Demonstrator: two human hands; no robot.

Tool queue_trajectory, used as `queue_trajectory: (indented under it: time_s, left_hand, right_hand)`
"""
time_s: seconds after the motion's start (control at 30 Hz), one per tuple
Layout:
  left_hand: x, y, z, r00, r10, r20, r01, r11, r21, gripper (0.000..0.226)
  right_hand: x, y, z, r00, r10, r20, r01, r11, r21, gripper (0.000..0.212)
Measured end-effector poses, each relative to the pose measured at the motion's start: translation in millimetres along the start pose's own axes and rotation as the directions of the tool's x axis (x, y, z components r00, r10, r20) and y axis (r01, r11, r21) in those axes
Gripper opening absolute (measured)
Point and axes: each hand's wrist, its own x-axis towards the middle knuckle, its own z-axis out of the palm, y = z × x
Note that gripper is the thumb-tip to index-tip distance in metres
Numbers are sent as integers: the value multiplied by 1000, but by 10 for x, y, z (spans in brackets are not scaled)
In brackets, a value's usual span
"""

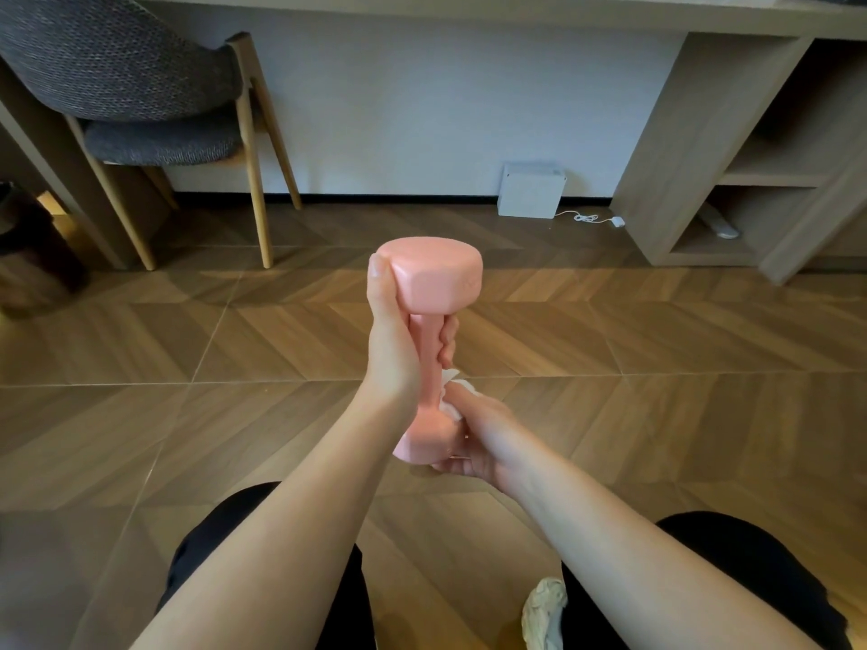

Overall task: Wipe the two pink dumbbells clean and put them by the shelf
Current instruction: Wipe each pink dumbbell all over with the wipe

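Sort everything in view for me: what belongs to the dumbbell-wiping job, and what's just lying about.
Job: pink dumbbell, held upright by the left hand; white wipe, pressed to its lower end by the right hand; shelf.
Lying about: chair, white box, white cable.

Quick tally: just one pink dumbbell (429, 279) in view. Two bare hands, left hand (394, 340) and right hand (474, 438). One white tissue (450, 391). One grey upholstered chair (140, 86) on wooden legs. One white box (532, 192), one white cable (586, 219) beside it. One wooden shelf unit (703, 157), two open compartments (774, 152) showing. One crumpled off-white cloth (544, 612) at the bottom edge. Two knees (225, 532) in black.
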Motion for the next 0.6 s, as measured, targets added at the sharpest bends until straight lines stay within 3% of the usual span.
queue_trajectory:
  time_s: [0.23, 0.33, 0.47, 0.57, 0.6]
  left_hand:
    - [30, 37, -10, 1000, 9, 7, -9, 1000, -14, 83]
    - [-7, 21, 0, 997, 14, 72, -12, 1000, -25, 86]
    - [-19, -26, 19, 993, -24, 117, 21, 1000, 23, 86]
    - [12, -29, 10, 995, -3, 103, 0, 1000, 25, 83]
    - [20, -26, 0, 995, 8, 103, -9, 1000, 18, 84]
  right_hand:
    - [-70, -66, -145, 983, -45, 177, 38, 998, 45, 39]
    - [-15, -29, -126, 992, -60, 110, 60, 998, 4, 28]
    - [25, -21, -87, 998, -38, 53, 43, 996, -84, 44]
    - [-16, -82, -173, 989, -37, 142, 43, 998, -44, 21]
    - [-28, -96, -218, 983, -36, 183, 41, 999, -21, 22]
